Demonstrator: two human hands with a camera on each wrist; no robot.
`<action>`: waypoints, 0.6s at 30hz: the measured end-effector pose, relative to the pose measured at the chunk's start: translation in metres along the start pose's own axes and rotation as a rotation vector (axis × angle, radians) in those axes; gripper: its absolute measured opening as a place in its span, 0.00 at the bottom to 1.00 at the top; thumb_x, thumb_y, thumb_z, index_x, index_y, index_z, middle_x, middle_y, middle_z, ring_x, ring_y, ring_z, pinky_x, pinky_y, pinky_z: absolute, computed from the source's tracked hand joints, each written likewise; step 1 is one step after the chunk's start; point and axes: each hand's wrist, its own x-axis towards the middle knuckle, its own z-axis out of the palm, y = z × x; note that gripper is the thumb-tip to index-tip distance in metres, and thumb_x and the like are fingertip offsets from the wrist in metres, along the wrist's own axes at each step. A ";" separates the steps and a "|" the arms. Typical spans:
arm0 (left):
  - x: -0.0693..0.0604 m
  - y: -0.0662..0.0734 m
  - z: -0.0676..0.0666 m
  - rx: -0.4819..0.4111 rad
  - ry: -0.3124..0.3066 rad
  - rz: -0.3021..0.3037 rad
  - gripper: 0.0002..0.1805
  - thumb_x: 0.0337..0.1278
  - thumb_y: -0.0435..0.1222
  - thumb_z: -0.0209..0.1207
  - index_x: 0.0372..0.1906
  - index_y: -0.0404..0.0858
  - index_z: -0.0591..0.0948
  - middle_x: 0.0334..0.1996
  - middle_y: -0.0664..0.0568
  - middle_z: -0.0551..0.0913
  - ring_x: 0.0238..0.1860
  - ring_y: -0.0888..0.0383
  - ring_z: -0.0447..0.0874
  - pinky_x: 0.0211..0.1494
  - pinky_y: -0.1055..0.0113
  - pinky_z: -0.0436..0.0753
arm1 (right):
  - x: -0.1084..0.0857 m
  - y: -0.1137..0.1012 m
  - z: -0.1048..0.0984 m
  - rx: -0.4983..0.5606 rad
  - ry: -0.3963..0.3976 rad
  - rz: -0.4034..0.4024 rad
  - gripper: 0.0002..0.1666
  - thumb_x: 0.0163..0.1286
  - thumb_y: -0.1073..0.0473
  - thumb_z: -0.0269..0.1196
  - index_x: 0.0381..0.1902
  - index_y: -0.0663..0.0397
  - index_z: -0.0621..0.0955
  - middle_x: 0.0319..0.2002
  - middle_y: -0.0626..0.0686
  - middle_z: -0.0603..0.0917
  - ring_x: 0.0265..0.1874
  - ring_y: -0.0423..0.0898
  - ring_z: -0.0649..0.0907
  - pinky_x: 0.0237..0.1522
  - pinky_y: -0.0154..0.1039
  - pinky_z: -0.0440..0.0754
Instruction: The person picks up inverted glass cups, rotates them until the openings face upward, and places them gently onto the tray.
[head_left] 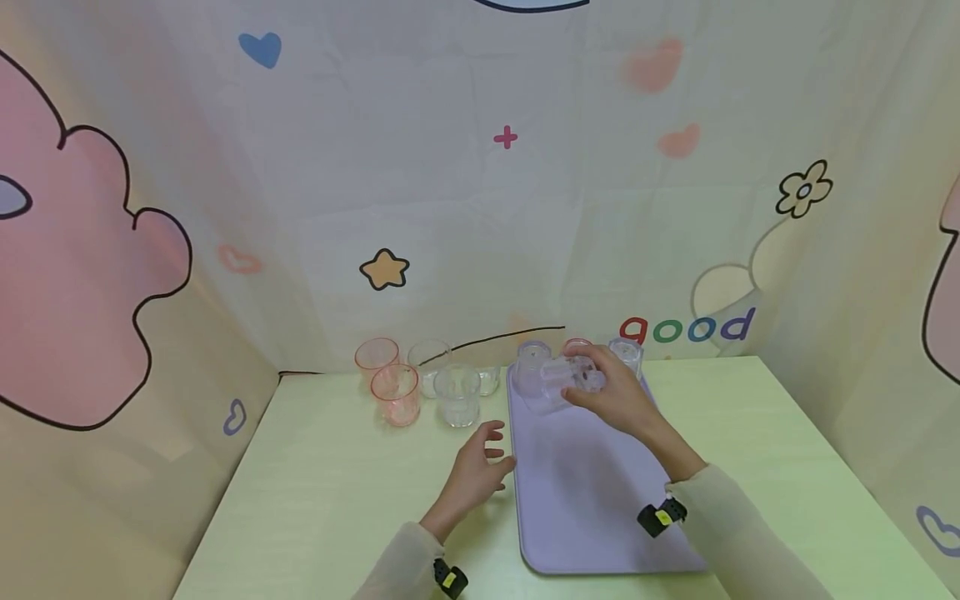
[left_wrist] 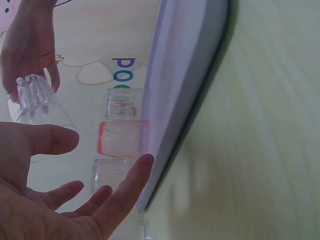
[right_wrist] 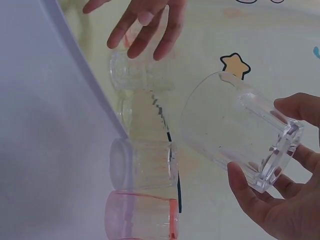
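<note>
A clear glass (head_left: 562,379) is tilted above the back of the purple tray (head_left: 592,492); my right hand (head_left: 618,400) grips it near its base. The right wrist view has this glass (right_wrist: 235,130) with its thick base between the thumb and fingers (right_wrist: 245,195), its mouth facing away from the palm. My left hand (head_left: 472,475) holds nothing, its fingers apart beside the tray's left edge. In the left wrist view the left hand (left_wrist: 65,185) looks relaxed, and the held glass (left_wrist: 42,105) is beyond its thumb.
Along the tray's back stand a clear glass (head_left: 532,358), a pink glass (head_left: 576,343), partly hidden, and another clear glass (head_left: 627,353). Left of the tray are two pink glasses (head_left: 377,354) (head_left: 397,400) and several clear glasses (head_left: 458,396). A printed curtain (head_left: 450,183) hangs behind the table (head_left: 337,483).
</note>
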 end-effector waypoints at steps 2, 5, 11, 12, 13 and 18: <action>0.001 -0.003 0.002 -0.001 -0.008 -0.010 0.32 0.57 0.32 0.61 0.67 0.37 0.67 0.61 0.35 0.72 0.58 0.37 0.77 0.30 0.61 0.87 | 0.003 0.001 0.001 -0.027 -0.003 0.010 0.32 0.61 0.56 0.69 0.63 0.46 0.74 0.67 0.58 0.71 0.64 0.62 0.72 0.59 0.63 0.77; 0.002 -0.007 0.006 -0.005 -0.015 -0.040 0.33 0.55 0.31 0.61 0.67 0.36 0.67 0.60 0.35 0.73 0.56 0.39 0.79 0.29 0.59 0.87 | 0.006 0.004 0.003 -0.068 -0.004 0.011 0.31 0.61 0.56 0.69 0.62 0.46 0.74 0.68 0.58 0.70 0.67 0.62 0.69 0.63 0.66 0.71; 0.004 -0.013 0.012 0.000 -0.033 -0.081 0.34 0.51 0.28 0.60 0.67 0.35 0.68 0.57 0.37 0.74 0.50 0.47 0.82 0.26 0.60 0.86 | 0.012 0.011 0.006 -0.104 -0.005 -0.004 0.31 0.60 0.57 0.70 0.62 0.49 0.75 0.67 0.58 0.71 0.68 0.61 0.69 0.64 0.66 0.70; 0.004 -0.015 0.013 0.004 -0.039 -0.084 0.34 0.51 0.28 0.60 0.67 0.35 0.68 0.56 0.38 0.75 0.49 0.48 0.82 0.26 0.60 0.86 | 0.013 0.012 0.008 -0.110 -0.004 -0.005 0.31 0.60 0.57 0.70 0.62 0.49 0.75 0.67 0.58 0.71 0.68 0.61 0.69 0.64 0.66 0.70; 0.004 -0.016 0.014 0.004 -0.044 -0.086 0.34 0.50 0.27 0.60 0.67 0.35 0.68 0.56 0.38 0.75 0.48 0.49 0.82 0.26 0.60 0.86 | 0.013 0.013 0.009 -0.119 -0.005 -0.007 0.31 0.60 0.58 0.70 0.62 0.50 0.75 0.67 0.58 0.71 0.68 0.61 0.69 0.64 0.65 0.71; 0.004 -0.019 0.018 -0.011 -0.066 -0.099 0.35 0.48 0.26 0.59 0.67 0.35 0.69 0.53 0.38 0.75 0.46 0.50 0.83 0.26 0.59 0.87 | 0.019 0.013 0.016 -0.149 -0.005 -0.017 0.31 0.58 0.58 0.71 0.61 0.53 0.76 0.67 0.58 0.71 0.66 0.60 0.71 0.62 0.60 0.75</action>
